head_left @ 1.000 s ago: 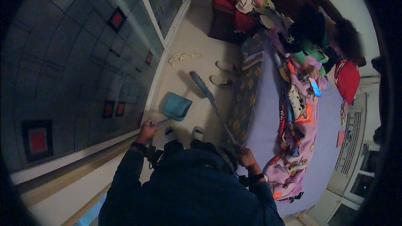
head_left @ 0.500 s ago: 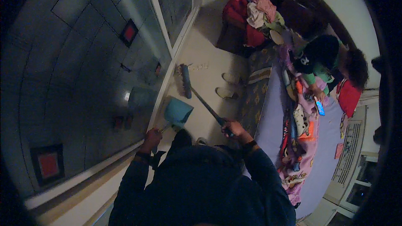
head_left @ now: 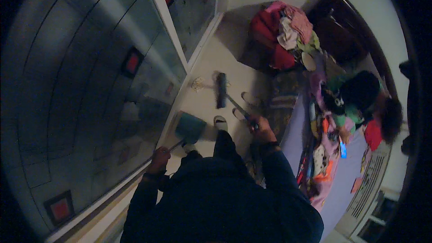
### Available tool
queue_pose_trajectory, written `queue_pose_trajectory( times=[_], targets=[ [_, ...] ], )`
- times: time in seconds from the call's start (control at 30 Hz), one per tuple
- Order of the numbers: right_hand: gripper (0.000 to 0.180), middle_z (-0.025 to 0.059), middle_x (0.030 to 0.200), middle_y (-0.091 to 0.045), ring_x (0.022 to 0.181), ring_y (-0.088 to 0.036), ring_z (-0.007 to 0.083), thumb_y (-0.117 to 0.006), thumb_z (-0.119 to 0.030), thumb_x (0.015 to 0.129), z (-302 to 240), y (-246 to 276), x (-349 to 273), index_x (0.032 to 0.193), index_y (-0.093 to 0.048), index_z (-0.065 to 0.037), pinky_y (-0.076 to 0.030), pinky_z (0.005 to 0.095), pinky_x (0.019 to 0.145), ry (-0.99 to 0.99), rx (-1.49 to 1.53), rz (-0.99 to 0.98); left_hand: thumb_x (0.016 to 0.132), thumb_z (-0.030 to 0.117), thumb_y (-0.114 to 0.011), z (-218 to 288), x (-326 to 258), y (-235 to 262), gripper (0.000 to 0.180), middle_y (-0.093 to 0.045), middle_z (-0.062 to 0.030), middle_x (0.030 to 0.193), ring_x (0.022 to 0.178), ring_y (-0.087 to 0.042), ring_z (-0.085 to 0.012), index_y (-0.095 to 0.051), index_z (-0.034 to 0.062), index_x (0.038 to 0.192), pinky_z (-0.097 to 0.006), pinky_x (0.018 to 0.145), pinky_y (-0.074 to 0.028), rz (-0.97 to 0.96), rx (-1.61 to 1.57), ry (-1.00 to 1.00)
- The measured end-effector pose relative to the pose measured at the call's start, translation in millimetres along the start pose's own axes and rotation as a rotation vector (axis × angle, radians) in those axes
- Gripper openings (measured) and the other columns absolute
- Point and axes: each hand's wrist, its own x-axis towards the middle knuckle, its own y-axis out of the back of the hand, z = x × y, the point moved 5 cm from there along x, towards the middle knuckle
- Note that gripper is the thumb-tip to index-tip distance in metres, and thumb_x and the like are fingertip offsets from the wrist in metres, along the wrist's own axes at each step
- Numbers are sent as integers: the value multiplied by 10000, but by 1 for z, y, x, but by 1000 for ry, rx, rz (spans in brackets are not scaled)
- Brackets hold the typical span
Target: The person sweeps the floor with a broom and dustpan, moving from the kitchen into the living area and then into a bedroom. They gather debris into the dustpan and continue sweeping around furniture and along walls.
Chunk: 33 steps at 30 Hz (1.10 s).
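Since the earlier frame, the head of my long-handled, dark grey-blue broom (head_left: 221, 91) has swung away from the wardrobe side, and my right foot, in a dark shoe with a pale top (head_left: 220, 123), has come forward. Right hand (head_left: 263, 131): fingers closed round the broom's handle, which slants up and left to the head, out over the pale, smooth floor (head_left: 211, 56). A loose, cream-coloured scatter (head_left: 197, 84) lies just left of the broom head, a smaller bit showing on its right. Left hand (head_left: 159, 159): curled shut on the thin handle of a teal, square-mouthed dustpan (head_left: 190, 127), which is beside the base of the dark, glossy-panelled wardrobe with red square insets (head_left: 90, 85); cannot tell whether its lip touches the floor. Broom and dustpan stand apart, the broom head farther from me. A pair of open slippers (head_left: 238, 114) sits to the right of the broom head, partly behind its handle. Right of these, a bed with a lavender sheet (head_left: 342, 198) carries a pink patterned blanket (head_left: 321, 166); another person in green and black (head_left: 360, 90) holds a lit phone (head_left: 343, 149) there. Beyond, a heap of pink, white and green clothes (head_left: 294, 29) on something red.
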Motion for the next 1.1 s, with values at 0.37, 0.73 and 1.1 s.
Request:
queue_pose_trajectory(
  times=[0.37, 0.73, 1.1],
  targets=[
    [389, 115, 1055, -555, 955, -515, 244, -594, -51, 701, 21, 99, 30, 1084, -586, -119, -454, 338, 741, -423, 501, -275, 725, 119, -599, 35, 1, -32, 196, -577, -97, 632, 499, -549, -185, -585, 49, 908, -342, 463, -449, 154, -256, 90],
    [252, 118, 954, -608, 795, -606, 206, -637, -12, 748, 66, 37, 85, 990, -587, -59, -488, 316, 698, 17, 279, -113, 702, 89, -633, 68, -15, -42, 171, -585, -81, 613, 484, -550, -162, -589, 64, 866, -326, 446, -439, 70, -512, 342],
    [339, 87, 784, -592, 615, -555, 173, -625, -197, 723, 69, 108, 158, 1028, -610, -49, -468, 303, 559, -392, 568, -224, 697, 109, -634, 87, 3, -49, 223, -616, -118, 674, 522, -596, -199, -593, 46, 907, -348, 514, -495, 104, 5, -72]
  ],
)
